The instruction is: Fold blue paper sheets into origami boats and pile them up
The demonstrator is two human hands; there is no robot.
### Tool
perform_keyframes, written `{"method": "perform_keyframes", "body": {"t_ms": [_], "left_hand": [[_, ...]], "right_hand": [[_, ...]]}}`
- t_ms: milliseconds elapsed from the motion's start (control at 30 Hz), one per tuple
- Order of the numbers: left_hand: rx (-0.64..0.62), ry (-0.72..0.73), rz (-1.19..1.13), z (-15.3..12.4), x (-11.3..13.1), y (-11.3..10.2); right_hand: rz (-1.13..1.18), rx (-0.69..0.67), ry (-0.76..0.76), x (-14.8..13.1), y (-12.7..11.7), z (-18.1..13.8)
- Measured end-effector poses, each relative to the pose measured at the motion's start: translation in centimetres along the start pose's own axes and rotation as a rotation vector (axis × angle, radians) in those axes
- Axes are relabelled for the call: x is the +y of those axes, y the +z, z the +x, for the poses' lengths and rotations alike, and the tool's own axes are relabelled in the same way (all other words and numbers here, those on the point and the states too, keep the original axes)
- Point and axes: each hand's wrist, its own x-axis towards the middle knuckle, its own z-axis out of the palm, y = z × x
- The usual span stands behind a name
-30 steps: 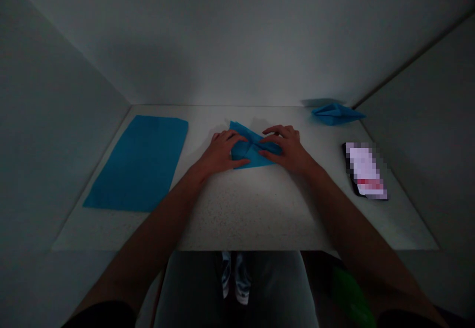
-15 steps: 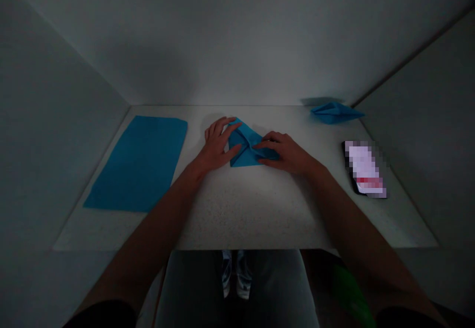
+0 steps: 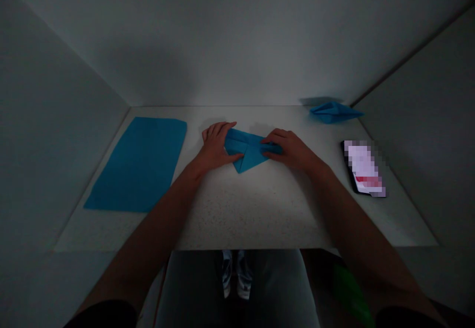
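Note:
A piece of blue folded paper (image 3: 253, 150) lies at the middle of the white table, creased, with a point toward me. My left hand (image 3: 216, 148) is at its left end, thumb on the near part and fingers behind the far left corner. At the right end, my right hand (image 3: 287, 149) pinches the narrow tip between thumb and fingers. Parts of both paper ends are hidden under the fingers.
Flat blue paper (image 3: 139, 164) lies on the table's left side. A folded blue paper shape (image 3: 334, 113) rests at the back right corner, with a phone (image 3: 365, 168) nearer to me. Walls (image 3: 237, 41) enclose the table (image 3: 245, 214) at the back and both sides.
The folded paper has turned: its far left corner has come down and its near point now juts toward me. My left fingers have shifted slightly nearer to me, following the paper's left end.

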Motion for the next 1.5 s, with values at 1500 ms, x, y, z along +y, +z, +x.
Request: {"method": "perform_keyframes", "body": {"t_ms": [1500], "left_hand": [[-0.023,0.14,-0.276,-0.3,-0.6,-0.7]], "right_hand": [[0.808,0.491,0.338,1.2,-0.4,0.5]]}}
